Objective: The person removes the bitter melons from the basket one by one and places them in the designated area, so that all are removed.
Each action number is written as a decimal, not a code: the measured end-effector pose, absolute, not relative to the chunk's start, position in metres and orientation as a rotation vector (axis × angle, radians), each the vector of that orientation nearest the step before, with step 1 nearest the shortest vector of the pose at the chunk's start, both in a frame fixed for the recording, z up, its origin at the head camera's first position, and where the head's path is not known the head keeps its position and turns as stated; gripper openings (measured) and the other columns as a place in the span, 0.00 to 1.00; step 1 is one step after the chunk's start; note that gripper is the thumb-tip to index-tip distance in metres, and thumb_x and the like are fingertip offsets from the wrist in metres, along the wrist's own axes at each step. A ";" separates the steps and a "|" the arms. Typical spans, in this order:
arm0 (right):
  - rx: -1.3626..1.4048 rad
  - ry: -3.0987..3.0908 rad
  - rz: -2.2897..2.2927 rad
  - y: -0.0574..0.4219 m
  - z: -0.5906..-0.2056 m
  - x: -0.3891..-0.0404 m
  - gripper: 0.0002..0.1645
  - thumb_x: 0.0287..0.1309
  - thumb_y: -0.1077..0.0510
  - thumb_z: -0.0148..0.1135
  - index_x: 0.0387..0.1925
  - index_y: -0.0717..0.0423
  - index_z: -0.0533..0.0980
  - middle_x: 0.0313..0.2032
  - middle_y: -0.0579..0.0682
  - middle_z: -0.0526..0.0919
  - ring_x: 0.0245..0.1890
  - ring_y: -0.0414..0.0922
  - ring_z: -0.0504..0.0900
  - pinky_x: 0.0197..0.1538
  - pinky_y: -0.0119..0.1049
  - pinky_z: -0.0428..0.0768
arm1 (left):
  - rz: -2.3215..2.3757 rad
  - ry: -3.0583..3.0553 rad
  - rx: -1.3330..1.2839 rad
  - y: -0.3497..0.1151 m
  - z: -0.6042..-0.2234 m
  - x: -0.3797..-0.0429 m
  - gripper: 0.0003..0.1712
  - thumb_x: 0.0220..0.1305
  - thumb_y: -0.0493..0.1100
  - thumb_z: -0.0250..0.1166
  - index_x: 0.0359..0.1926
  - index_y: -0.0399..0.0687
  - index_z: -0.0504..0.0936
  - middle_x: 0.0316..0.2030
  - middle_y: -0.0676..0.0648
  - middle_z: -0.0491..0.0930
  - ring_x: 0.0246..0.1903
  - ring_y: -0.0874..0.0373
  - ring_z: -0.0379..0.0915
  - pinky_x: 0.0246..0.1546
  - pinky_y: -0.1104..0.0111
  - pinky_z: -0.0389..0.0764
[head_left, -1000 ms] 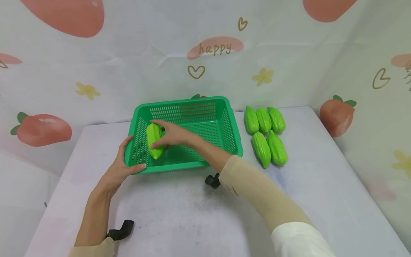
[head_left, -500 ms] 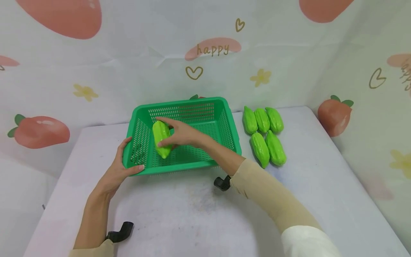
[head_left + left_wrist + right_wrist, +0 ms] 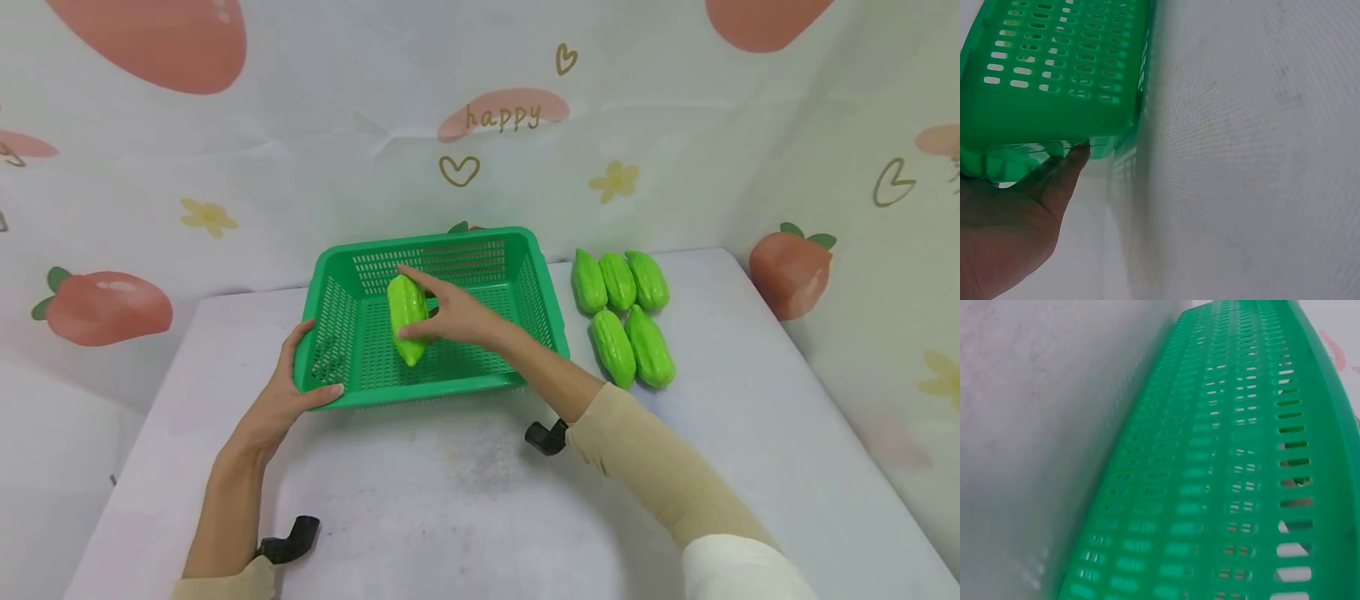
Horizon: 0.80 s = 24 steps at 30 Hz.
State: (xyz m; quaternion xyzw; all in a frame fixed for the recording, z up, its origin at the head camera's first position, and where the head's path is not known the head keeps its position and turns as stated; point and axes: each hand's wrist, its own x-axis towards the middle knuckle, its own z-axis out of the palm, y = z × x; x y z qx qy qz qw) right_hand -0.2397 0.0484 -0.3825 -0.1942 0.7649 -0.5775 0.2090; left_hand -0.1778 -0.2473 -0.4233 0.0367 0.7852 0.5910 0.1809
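Note:
A green plastic basket point(image 3: 431, 388) with slotted walls sits at the back middle of the table. My left hand point(image 3: 279, 404) holds its left end, thumb on the front rim and fingers along the left side; in the left wrist view this hand point(image 3: 1013, 228) touches the basket's wall. Inside the basket, my right hand point(image 3: 465, 320) grips a bright green, ridged bitter melon point(image 3: 406, 310) between thumb and fingers. The melon points its tip toward me; whether it touches the basket floor I cannot tell. In the right wrist view the basket's outer wall point(image 3: 1200, 444) hides the right hand.
Several more bitter melons point(image 3: 651, 348) lie in two rows on the white table point(image 3: 420, 492), right of the basket. A patterned cloth point(image 3: 315, 100) hangs close behind. Black angled pieces point(image 3: 291, 542) are at both wrists.
My right hand has moved to the right inside the basket, with the bitter melon in its grip. The left hand stays on the basket, and the melons on the table lie as before.

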 end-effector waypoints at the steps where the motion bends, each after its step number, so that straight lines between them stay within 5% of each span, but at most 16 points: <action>1: -0.540 2.139 -1.606 0.051 -0.382 -0.239 0.57 0.57 0.56 0.72 0.79 0.36 0.49 0.56 0.55 0.71 0.46 0.50 0.81 0.45 0.45 0.82 | 1.672 2.216 0.105 -0.247 -0.423 -0.178 0.59 0.64 0.39 0.67 0.76 0.80 0.34 0.76 0.42 0.32 0.70 0.40 0.37 0.64 0.40 0.47; 24: -0.442 2.117 -1.718 0.104 -0.373 -0.226 0.53 0.56 0.54 0.73 0.74 0.22 0.54 0.60 0.52 0.70 0.46 0.50 0.84 0.44 0.45 0.82 | 1.681 2.209 0.113 -0.248 -0.426 -0.179 0.58 0.64 0.39 0.67 0.75 0.82 0.35 0.76 0.42 0.33 0.71 0.42 0.38 0.64 0.41 0.47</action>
